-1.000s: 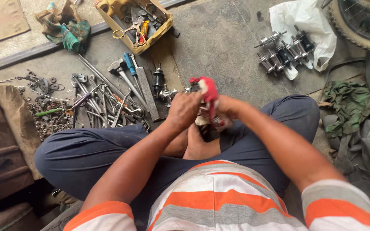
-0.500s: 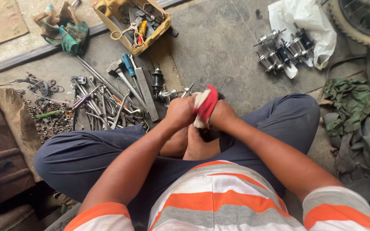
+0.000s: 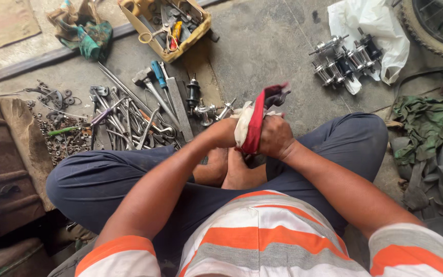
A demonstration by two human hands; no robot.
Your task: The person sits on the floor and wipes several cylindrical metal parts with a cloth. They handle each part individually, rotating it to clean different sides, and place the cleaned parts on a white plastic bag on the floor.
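Right now both my hands close around a red and white rag (image 3: 251, 125) above my crossed feet: left hand (image 3: 225, 132) gripping one side, right hand (image 3: 275, 137) the other, probably wrapping a dark metal part (image 3: 278, 95) poking out on top.

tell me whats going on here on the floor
A person sits cross-legged on a concrete floor, both hands closed around a red and white rag with a dark metal part poking out of its top. The left hand and right hand press together over the crossed feet. Loose hand tools lie to the left, and a cluster of wheel hubs ahead on the right.
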